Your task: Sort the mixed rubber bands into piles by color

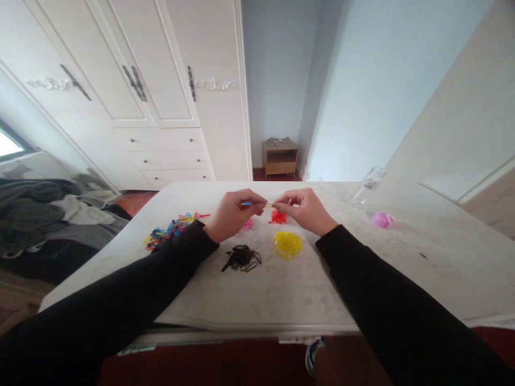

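Left hand [232, 215] and right hand [304, 210] pinch a yellowish band [269, 204] — black pile [242, 258], yellow pile [288, 245] and red pile [278, 217] separated, mixed pile [175, 229] apparently yet unsorted.

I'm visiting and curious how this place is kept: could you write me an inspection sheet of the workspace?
Surface: white table, smudged.
Things: black bands, yellow bands, red bands, partly hidden pink bands and blue bands, mixed-colour pile.
Clutter: clear bottle, pink object.
Hands: left hand and right hand pinch a thin yellowish strand.
Cables: nothing seen.
Surroundings: white wardrobe, wooden cabinet, cloth heap.
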Action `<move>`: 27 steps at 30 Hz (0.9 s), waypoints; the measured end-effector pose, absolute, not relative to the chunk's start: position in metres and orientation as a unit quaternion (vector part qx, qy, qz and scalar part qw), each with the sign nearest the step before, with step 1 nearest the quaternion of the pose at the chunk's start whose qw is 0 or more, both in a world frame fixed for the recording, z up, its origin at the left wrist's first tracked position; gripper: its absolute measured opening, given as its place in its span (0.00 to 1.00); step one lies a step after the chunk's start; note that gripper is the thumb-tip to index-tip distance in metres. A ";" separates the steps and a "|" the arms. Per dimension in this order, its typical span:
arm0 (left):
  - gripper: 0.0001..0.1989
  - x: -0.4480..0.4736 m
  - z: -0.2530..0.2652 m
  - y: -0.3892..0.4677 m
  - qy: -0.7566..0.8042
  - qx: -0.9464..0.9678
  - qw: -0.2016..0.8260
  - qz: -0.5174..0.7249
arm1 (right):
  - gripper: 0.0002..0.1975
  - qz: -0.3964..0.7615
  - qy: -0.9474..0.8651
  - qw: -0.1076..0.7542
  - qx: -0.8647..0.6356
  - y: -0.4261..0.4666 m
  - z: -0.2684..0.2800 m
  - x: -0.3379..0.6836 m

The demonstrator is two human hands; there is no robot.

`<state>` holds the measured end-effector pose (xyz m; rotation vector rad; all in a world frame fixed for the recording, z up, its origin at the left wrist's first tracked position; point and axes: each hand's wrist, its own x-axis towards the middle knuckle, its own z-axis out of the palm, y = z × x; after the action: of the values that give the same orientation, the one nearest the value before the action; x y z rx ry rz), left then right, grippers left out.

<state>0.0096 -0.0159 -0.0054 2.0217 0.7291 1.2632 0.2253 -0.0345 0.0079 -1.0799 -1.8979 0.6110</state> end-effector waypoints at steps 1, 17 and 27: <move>0.04 0.010 -0.006 -0.016 0.277 0.767 0.322 0.481 | 0.10 0.242 -0.758 0.425 -0.431 -0.034 0.008 0.225; 0.06 0.007 -0.005 -0.013 0.295 0.753 0.323 0.493 | 0.11 0.241 -0.732 0.455 -0.446 -0.035 0.010 0.229; 0.12 0.009 -0.010 -0.019 0.301 0.781 0.287 0.466 | 0.13 0.250 -0.749 0.428 -0.440 -0.036 0.009 0.225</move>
<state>0.0094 -0.0187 -0.0098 2.0868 0.8041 1.2440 0.2250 -0.0364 0.0088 -1.0995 -1.8698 0.6254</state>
